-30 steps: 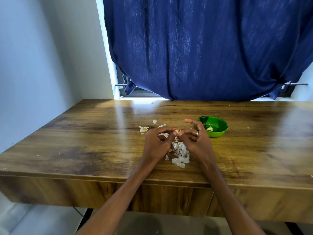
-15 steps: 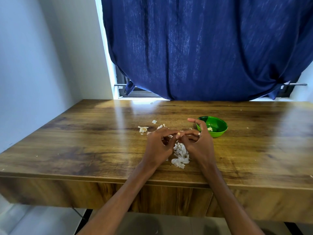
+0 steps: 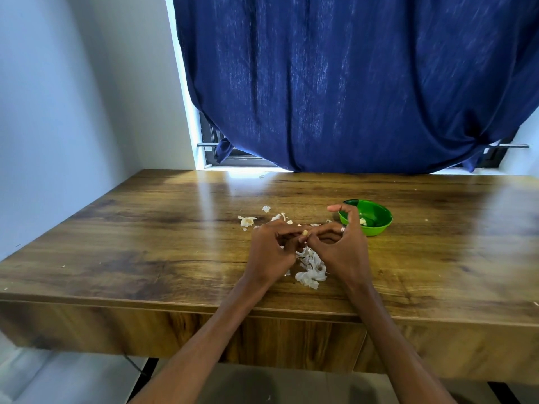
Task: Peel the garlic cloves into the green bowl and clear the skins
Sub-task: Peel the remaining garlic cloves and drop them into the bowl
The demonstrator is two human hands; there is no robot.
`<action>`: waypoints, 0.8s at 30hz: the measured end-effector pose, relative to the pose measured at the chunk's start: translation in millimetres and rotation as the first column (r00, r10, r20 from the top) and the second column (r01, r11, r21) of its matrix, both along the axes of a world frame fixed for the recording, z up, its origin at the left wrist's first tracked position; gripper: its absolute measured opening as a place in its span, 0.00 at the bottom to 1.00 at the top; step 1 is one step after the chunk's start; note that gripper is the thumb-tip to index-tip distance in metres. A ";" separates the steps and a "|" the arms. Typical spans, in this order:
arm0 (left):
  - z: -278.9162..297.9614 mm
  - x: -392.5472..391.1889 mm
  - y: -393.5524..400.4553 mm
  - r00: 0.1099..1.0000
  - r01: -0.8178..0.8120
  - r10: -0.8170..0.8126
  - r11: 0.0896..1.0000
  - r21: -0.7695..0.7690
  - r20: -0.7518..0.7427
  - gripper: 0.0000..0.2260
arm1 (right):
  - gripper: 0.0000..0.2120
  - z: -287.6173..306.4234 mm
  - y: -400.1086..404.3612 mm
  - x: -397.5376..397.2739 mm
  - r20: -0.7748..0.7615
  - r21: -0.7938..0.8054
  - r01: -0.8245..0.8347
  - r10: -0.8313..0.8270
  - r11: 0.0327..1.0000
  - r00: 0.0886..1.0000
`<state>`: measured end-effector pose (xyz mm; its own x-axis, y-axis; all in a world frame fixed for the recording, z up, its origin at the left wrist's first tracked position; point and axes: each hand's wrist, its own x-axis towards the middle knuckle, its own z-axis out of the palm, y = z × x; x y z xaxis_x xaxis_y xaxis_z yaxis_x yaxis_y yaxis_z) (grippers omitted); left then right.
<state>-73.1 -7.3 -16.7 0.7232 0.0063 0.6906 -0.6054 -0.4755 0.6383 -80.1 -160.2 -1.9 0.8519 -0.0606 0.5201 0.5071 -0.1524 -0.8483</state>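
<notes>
Here, both hands meet over the wooden surface [image 3: 145, 243] — left hand [image 3: 269, 249] and right hand [image 3: 339, 249] each pinch the garlic clove [image 3: 304, 232] in a fingertip grip, above the skins [image 3: 310, 268]; the green bowl [image 3: 376, 218] sits just beyond the right hand.

The bench [image 3: 145, 243] lies bare to the left and along the far edge under the curtain [image 3: 350, 83]. The green bowl [image 3: 379, 225] stands just beyond the right hand [image 3: 338, 252]; loose skins [image 3: 310, 269] clutter the middle, between both wrists.
</notes>
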 end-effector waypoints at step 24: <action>5.8 -8.2 -3.0 1.000 -0.003 0.003 1.000 -0.018 0.014 0.13 | 0.32 -1.4 1.7 2.4 0.038 -0.048 0.002 0.000 0.999 0.999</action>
<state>-81.3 -10.3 -10.8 0.7135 0.0209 0.7003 -0.6128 -0.4659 0.6382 -77.7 -158.5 -3.3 0.8313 -0.0355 0.5547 0.5389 -0.1931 -0.8199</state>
